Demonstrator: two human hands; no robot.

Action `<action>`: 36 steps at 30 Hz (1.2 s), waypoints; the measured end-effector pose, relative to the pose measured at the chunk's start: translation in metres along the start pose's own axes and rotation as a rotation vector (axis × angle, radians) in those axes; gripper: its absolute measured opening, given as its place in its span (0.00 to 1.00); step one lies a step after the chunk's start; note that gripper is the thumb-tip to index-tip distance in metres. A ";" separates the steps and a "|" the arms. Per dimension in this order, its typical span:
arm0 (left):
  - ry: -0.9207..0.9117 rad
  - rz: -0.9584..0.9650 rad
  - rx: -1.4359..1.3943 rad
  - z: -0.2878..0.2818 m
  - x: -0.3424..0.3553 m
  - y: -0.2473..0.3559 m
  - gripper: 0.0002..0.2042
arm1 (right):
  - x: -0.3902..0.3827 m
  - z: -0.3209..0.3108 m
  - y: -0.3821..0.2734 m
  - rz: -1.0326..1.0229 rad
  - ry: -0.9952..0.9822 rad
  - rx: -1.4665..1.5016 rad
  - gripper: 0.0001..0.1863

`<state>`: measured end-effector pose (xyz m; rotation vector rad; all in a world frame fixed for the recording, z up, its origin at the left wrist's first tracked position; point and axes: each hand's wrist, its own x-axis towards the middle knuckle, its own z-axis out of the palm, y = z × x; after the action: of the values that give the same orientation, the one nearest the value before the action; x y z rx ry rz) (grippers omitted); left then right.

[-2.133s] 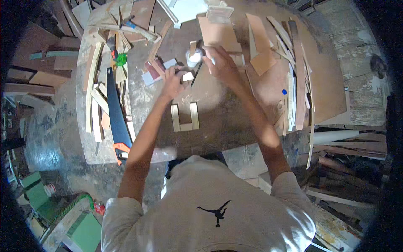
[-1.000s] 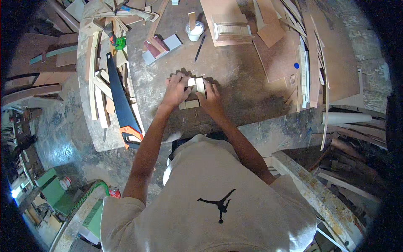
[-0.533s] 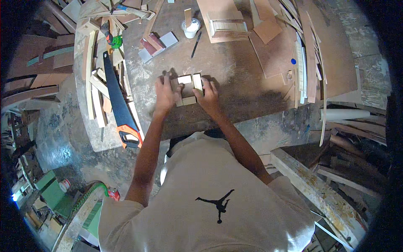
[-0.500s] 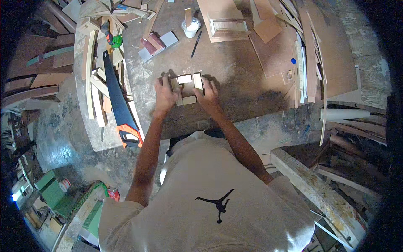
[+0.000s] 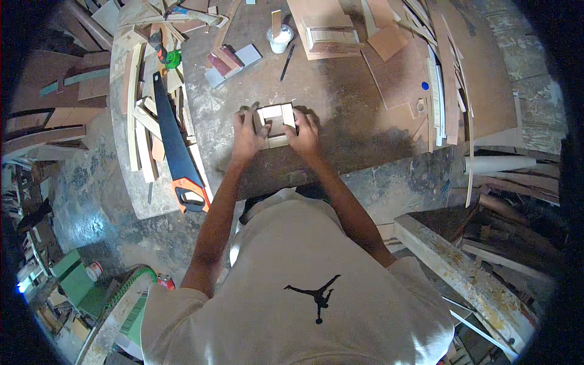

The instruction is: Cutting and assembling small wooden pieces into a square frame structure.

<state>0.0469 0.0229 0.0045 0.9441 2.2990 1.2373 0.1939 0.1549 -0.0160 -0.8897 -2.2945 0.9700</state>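
Note:
On the workbench in front of me sits a small rectangular frame of pale wood pieces [image 5: 278, 142], its middle open. My left hand [image 5: 246, 136] grips its left side, with the thumb at the inner edge and the fingers on the outside. From the right, my right hand [image 5: 305, 135] holds the opposite side in the same way. The pieces meet at the corners, though the left piece is partly hidden by my fingers. Beyond the frame lie a black pen or pencil [image 5: 287, 62] and a clear cup of white paste [image 5: 280, 42] with a flat wooden stick standing in it.
A handsaw with an orange handle [image 5: 190, 196] lies on wood strips [image 5: 139, 149] at the left. Grey and dark red blocks [image 5: 225, 61] lie farther back. A hammer [image 5: 194, 14] is at the far left. Boards [image 5: 392, 73] and long strips fill the right side.
The wood pieces have come closer together, and the gaps at the corners have narrowed. My left hand has shifted a little to the right; my right hand keeps its hold.

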 end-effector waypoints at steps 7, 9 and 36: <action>-0.035 0.262 0.259 -0.003 0.026 -0.003 0.27 | 0.000 -0.043 -0.028 -0.091 -0.284 -0.065 0.46; -0.084 0.281 0.225 -0.006 0.032 -0.006 0.26 | -0.009 -0.046 -0.023 -0.143 -0.295 -0.086 0.45; 0.028 0.269 0.011 0.002 0.027 -0.005 0.20 | -0.010 -0.057 0.003 -0.109 -0.013 0.029 0.29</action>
<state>0.0268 0.0415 -0.0015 1.2813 2.2571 1.3500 0.2387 0.1742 0.0155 -0.7409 -2.3076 0.9618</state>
